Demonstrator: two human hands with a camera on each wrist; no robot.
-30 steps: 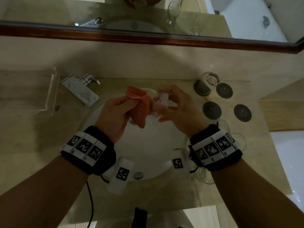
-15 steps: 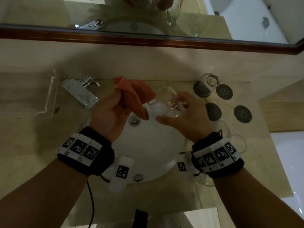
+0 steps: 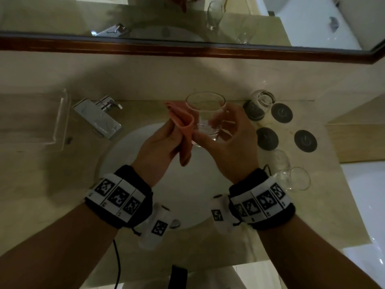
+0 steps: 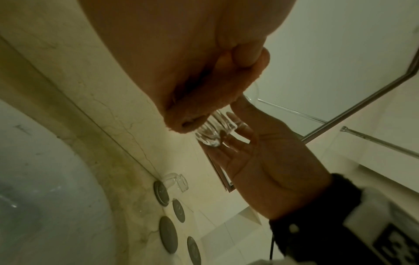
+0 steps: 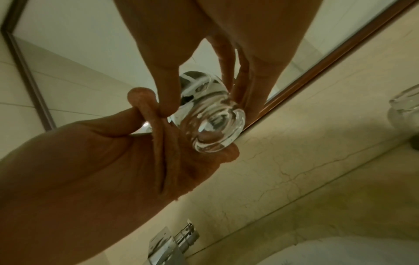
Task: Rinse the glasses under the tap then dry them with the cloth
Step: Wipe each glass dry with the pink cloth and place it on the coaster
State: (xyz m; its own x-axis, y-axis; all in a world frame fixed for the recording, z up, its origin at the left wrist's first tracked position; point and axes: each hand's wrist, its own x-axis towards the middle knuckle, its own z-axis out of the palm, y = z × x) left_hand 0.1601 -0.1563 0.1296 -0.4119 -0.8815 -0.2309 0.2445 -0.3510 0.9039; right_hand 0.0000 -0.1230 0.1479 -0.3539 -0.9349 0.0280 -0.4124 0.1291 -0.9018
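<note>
A clear tumbler is held upright above the white basin, its mouth tipped toward the mirror. My right hand grips it round the lower body, thumb on one side and fingers on the other. My left hand pinches a folded orange cloth and holds it against the glass's left side. The tap stands at the back left, with no water seen running.
Another tumbler sits on a dark coaster at the back right beside three bare coasters. Stemmed glasses lie near my right wrist. A clear acrylic tray sits left of the tap. A mirror runs along the back.
The tumbler has been raised and turned from lying sideways to upright, mouth up. Both hands lifted toward the mirror, and the cloth now lies against the glass's side.
</note>
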